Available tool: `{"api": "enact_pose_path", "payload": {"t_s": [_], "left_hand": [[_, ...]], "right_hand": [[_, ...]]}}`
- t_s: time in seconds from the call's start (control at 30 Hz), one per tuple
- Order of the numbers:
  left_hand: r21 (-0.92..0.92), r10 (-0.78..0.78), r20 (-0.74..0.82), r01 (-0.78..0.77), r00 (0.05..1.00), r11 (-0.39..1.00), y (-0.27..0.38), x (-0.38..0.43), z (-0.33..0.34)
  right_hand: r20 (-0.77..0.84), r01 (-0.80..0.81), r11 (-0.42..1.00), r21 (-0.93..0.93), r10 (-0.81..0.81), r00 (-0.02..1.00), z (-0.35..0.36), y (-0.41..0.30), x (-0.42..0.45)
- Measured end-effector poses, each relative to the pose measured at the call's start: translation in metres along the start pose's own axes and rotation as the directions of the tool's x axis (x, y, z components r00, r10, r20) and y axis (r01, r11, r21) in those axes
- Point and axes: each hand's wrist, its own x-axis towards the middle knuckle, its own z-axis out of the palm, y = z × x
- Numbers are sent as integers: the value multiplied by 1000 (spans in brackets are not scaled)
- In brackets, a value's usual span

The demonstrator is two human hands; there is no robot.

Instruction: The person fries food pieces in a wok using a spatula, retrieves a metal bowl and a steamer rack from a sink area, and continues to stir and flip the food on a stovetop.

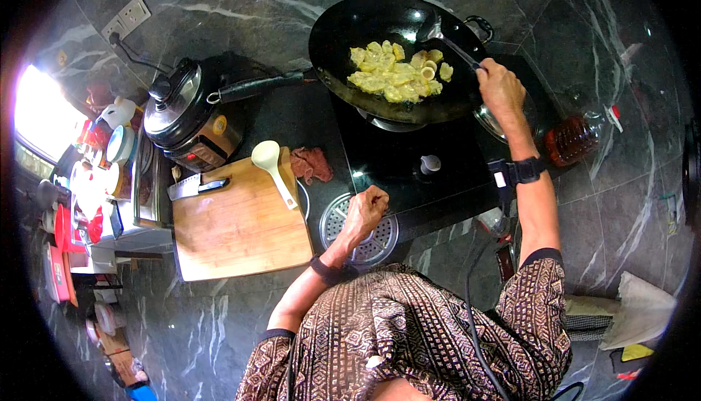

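Observation:
A large black wok (339, 34) sits on the stove burner, with pale yellow sliced pieces of food (394, 72) lying in it. My right hand (501, 86) grips the handle of a metal spatula (457, 47), whose blade rests against the wok's upper right inner wall, beside the food. My left hand (367, 209), fingers curled and nothing visible in them, hovers over a round perforated metal steamer plate (383, 242) at the counter's front edge. The wok's long black handle (263, 86) points left towards an electric pressure cooker.
Left of the stove are the pressure cooker (191, 121), a wooden cutting board (241, 236), a knife (191, 186), a white ladle (268, 160) and a reddish cloth (312, 164). A plastic bottle of dark red liquid (572, 141) stands at right. A cable hangs near my right arm.

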Motion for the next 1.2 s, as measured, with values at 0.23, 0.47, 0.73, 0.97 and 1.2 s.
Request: {"api": "enact_pose_path", "payload": {"t_s": [0.23,0.47,0.73,0.97,1.2], "left_hand": [[71,22,3,-23,1000,997,0,2,2],[38,-26,26,25,999,999,6,-1,-2],[38,-15,42,14,999,999,-4,5,1],[-8,-76,51,76,996,997,0,7,3],[27,-110,53,108,993,994,7,6,1]], "right_hand": [[56,16,1000,15,-17,998,-20,17,-22],[23,-7,998,55,6,1000,-9,9,-20],[88,-23,993,113,13,996,-23,27,-33],[182,-111,941,320,54,982,-11,61,-43],[253,-96,953,286,22,967,-19,56,-46]]}}
